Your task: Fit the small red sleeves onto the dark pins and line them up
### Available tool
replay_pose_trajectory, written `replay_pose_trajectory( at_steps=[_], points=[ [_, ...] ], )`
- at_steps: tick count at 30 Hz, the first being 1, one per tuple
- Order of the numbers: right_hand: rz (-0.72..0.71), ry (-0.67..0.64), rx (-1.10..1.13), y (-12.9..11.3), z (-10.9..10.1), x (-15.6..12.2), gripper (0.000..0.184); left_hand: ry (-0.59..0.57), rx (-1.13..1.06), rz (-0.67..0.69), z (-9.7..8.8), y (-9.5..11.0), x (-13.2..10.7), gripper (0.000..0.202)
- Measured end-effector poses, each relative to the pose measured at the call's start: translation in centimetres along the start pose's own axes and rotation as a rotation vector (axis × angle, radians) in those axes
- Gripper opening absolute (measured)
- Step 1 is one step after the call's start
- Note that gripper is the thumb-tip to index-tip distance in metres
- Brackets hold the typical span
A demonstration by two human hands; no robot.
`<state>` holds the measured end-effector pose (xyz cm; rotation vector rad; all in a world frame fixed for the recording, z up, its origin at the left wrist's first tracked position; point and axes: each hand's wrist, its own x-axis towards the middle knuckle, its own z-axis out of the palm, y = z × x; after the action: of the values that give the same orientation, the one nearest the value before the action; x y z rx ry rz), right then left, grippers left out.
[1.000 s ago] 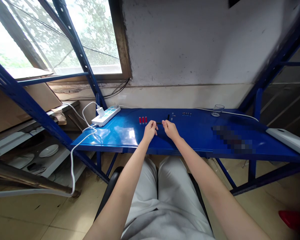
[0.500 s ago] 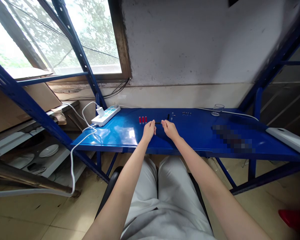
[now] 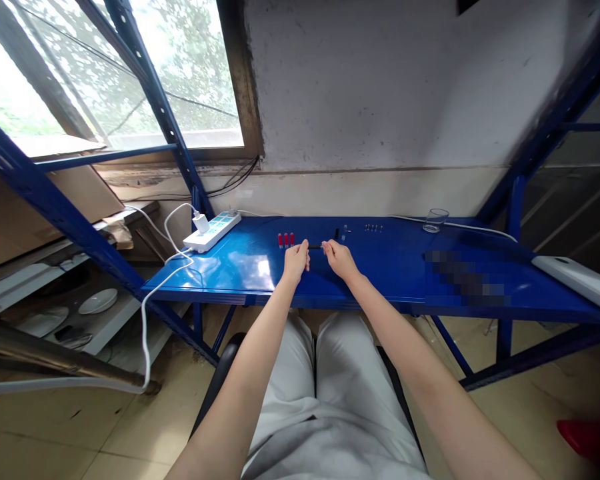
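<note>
Above the blue table (image 3: 235, 270) my left hand (image 3: 295, 262) is closed around one end of a thin black rod (image 3: 315, 247). The rod lies level and points right. Its far end meets the pinched fingertips of my right hand (image 3: 340, 260), where a small pale bit shows, too small to name. Three small red cylinders with pale lower ends (image 3: 286, 240) stand in a row just left of and behind my left hand. Behind my right hand are a short black piece (image 3: 337, 234) and small clear pieces (image 3: 344, 237).
Several tiny metallic pieces (image 3: 373, 228) stand in a row at the back. Further right are a clear glass cup (image 3: 436, 221), a blurred-out dark object (image 3: 463, 277) and a white device (image 3: 577, 281). A white power strip (image 3: 213, 231) with its cable lies on the left.
My left hand has shifted slightly left and down with the rod. A small pale bit now shows between the rod's end and my right fingertips.
</note>
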<state>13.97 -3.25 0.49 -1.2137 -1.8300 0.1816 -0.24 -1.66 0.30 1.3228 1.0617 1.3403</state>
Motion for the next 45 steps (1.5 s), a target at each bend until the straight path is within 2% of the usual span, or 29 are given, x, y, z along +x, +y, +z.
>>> replay_pose_trajectory(
  at_steps=[9, 20, 29, 32, 37, 42, 45],
  points=[
    [-0.019, -0.011, 0.030, 0.4, 0.1, 0.0, 0.035, 0.018, 0.008, 0.041, -0.1, -0.2, 0.1, 0.039],
    [-0.054, -0.003, 0.068, 0.1, -0.1, 0.0, 0.032, 0.041, 0.001, 0.058, -0.2, -0.2, 0.1, 0.036],
    [0.011, -0.012, 0.069, 0.9, 0.1, 0.0, 0.028, 0.149, 0.011, 0.059, -0.4, -0.1, 0.2, 0.035],
    [0.000, -0.035, 0.046, 1.1, 0.2, 0.0, 0.029, 0.168, 0.083, 0.096, -0.4, -0.2, 0.1, 0.035],
    [-0.021, -0.042, -0.004, 1.2, 0.2, 0.2, 0.030, 0.215, 0.202, 0.229, -0.4, 0.3, -0.6, 0.036],
    [0.020, 0.046, 0.005, 1.1, -0.1, 0.1, 0.032, 0.307, 0.180, 0.232, -0.8, 0.6, -0.7, 0.031],
    [-0.013, 0.125, 0.069, 0.8, -0.3, 0.1, 0.032, 0.253, 0.204, 0.231, -0.8, 0.4, -0.5, 0.028]
  ],
)
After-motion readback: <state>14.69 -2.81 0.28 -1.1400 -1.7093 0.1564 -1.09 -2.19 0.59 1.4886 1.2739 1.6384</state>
